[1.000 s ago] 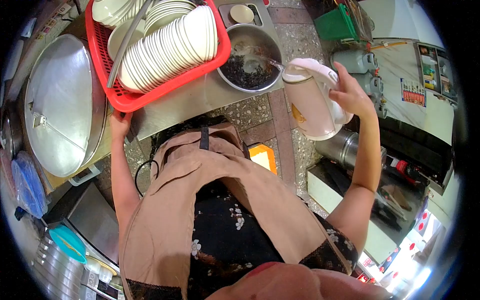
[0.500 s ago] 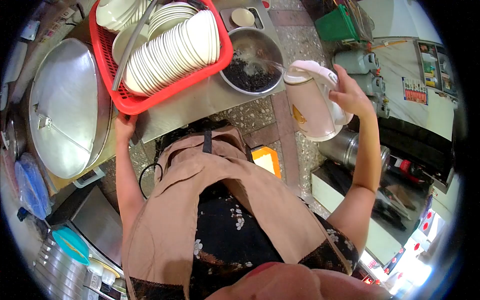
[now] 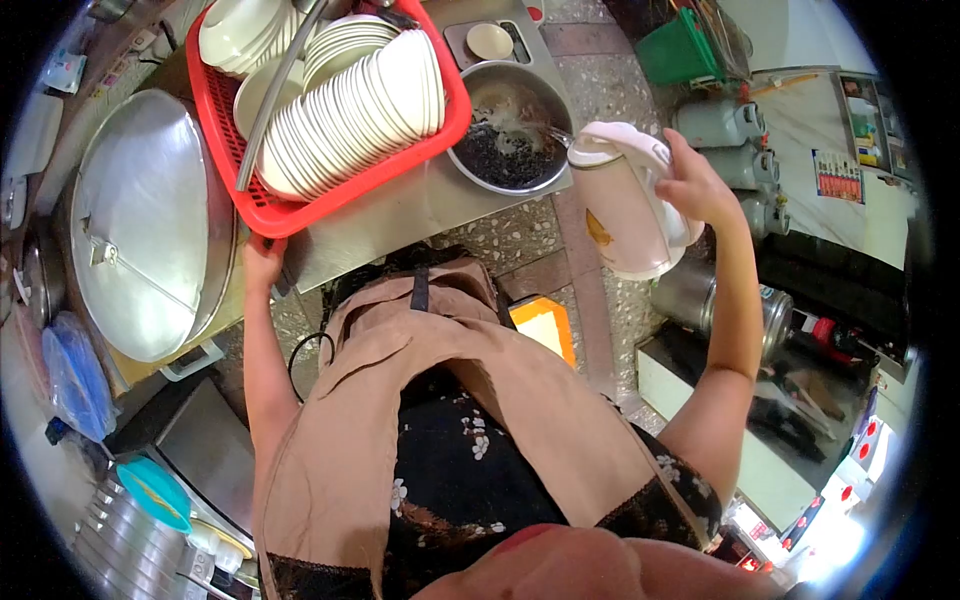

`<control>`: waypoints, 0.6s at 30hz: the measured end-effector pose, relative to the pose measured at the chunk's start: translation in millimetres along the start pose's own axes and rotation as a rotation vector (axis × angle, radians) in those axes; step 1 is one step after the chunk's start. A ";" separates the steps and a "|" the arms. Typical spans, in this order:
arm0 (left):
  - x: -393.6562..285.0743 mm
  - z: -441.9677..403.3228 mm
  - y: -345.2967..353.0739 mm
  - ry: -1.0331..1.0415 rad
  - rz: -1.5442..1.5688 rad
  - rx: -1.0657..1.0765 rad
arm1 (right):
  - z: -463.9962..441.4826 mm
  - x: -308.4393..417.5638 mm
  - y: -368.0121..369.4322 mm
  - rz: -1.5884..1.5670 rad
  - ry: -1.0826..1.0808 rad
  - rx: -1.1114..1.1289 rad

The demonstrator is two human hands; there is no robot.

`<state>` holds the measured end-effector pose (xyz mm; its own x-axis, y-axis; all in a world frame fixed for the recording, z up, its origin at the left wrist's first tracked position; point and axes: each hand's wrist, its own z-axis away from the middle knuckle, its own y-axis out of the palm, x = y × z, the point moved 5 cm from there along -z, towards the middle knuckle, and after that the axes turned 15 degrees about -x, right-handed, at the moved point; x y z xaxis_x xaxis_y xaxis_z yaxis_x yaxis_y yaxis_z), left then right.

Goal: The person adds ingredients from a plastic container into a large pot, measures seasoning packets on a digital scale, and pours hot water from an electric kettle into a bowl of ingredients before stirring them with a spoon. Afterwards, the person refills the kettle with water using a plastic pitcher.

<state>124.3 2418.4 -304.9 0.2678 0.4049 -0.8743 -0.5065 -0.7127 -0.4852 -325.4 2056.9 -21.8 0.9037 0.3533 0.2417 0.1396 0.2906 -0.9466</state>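
Tilted on its side, a pale pink and white kettle (image 3: 622,210) hangs from my right hand (image 3: 693,182), whose fingers wrap round its handle. Water runs from its spout into a steel bowl (image 3: 508,182) of dark, wet pieces on the steel counter. My left hand (image 3: 263,256) is at the counter's edge, just under the near corner of a red basket (image 3: 345,208); its fingertips are partly hidden there. The basket holds stacked white bowls (image 3: 350,115) and plates, with a long metal tool lying across them.
A large round metal lid (image 3: 140,225) stands at the left. Beyond the steel bowl is a small beige dish (image 3: 489,41) on a scale. Gas cylinders (image 3: 722,122), a green bin (image 3: 680,50) and a steel pot (image 3: 690,295) are at the right.
The basket, bowl and lid have shifted slightly right and down in the view. Water keeps flowing from the tilted kettle, and both hands hold nearly the same poses.
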 end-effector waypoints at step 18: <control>-11.3 0.2 -2.7 -0.042 -0.042 0.039 | -12.0 -6.3 22.1 0.030 0.034 0.024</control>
<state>122.5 2415.9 -293.8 0.2555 0.4580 -0.8514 -0.5277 -0.6719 -0.5198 -323.1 2050.5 -46.8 0.9205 0.3323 0.2055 0.1027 0.3018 -0.9478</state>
